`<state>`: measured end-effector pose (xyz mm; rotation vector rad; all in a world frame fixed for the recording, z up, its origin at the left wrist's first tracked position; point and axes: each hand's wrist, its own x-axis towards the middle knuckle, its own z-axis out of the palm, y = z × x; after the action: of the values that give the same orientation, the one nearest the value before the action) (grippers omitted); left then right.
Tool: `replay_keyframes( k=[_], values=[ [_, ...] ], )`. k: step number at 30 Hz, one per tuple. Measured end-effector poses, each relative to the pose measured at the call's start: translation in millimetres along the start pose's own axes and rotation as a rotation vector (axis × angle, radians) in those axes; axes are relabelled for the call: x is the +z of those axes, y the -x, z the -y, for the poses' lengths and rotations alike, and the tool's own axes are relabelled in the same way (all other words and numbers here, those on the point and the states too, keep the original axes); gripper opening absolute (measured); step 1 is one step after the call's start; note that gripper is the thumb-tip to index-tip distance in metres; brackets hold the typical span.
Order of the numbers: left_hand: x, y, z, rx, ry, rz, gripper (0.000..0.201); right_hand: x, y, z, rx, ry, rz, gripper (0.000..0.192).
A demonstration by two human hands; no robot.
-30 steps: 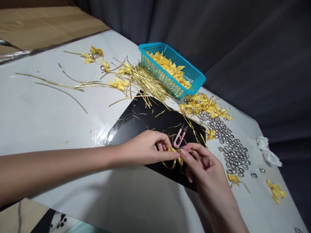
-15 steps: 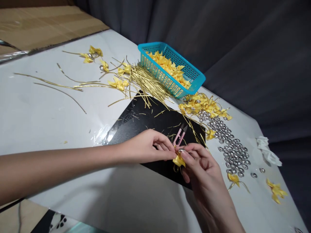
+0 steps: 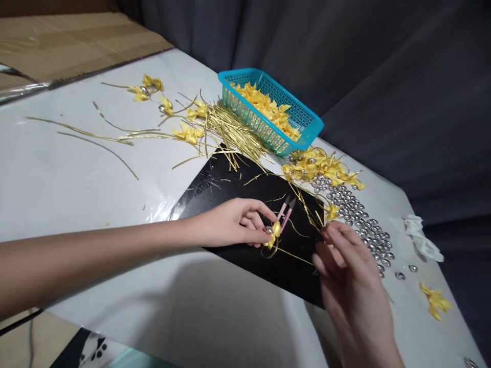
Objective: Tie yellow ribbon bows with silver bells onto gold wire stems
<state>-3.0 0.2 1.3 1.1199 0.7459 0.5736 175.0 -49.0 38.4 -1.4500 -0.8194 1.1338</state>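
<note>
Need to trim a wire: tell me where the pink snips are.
The pink snips lie on the black board, just beyond the left hand.

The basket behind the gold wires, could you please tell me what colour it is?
Turquoise blue; the basket shows best in the head view.

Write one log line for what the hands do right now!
left hand: pinching yellow bow | right hand: pulling gold wire | pink snips: on black sheet

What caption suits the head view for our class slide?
Left hand pinches a yellow bow over a black sheet; right hand draws its gold wire.
</note>
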Motion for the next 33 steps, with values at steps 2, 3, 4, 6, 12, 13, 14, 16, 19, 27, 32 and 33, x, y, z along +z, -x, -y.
replay_keyframes(
  k=[2,3,4,6,12,13,14,16,19,27,32,33],
  values=[
    [-3.4,0,-1,0.000,0.030,0.049,0.034,-2,-3,5,-0.049,-0.032,-0.009,0.025],
    [-5.1,0,-1,0.001,0.031,0.073,0.035,-4,-4,7,-0.065,-0.059,-0.013,0.025],
    [-6.9,0,-2,0.005,0.016,0.100,0.034,-5,-5,8,-0.072,-0.089,-0.011,0.025],
    [-10.9,-1,-4,0.012,-0.041,0.162,0.034,-8,-9,9,-0.069,-0.138,0.006,0.025],
    [-22.7,2,-15,-0.033,-0.283,0.283,0.037,-18,-25,6,-0.195,-0.151,0.100,0.026],
    [-22.9,3,-17,-0.053,-0.337,0.297,0.035,-19,-28,6,-0.239,-0.122,0.124,0.026],
    [-22.3,5,-20,-0.057,-0.393,0.308,0.034,-18,-31,6,-0.285,-0.079,0.152,0.027],
    [-18.7,8,-24,-0.040,-0.500,0.324,0.031,-14,-37,7,-0.390,0.062,0.215,0.029],
    [-10.8,12,-26,0.022,-0.626,0.315,0.023,0,-50,11,-0.529,0.348,0.321,0.036],
    [-6.3,9,-18,0.041,-0.400,0.092,0.026,18,-69,10,-0.615,0.648,0.130,0.019],
    [-4.7,7,-17,0.241,-0.390,-0.110,0.024,5,-33,-10,-0.540,0.960,0.076,0.014],
    [-3.8,6,-17,0.203,-0.356,-0.113,0.025,3,-27,-13,-0.508,1.045,0.092,0.013]
  ],
)
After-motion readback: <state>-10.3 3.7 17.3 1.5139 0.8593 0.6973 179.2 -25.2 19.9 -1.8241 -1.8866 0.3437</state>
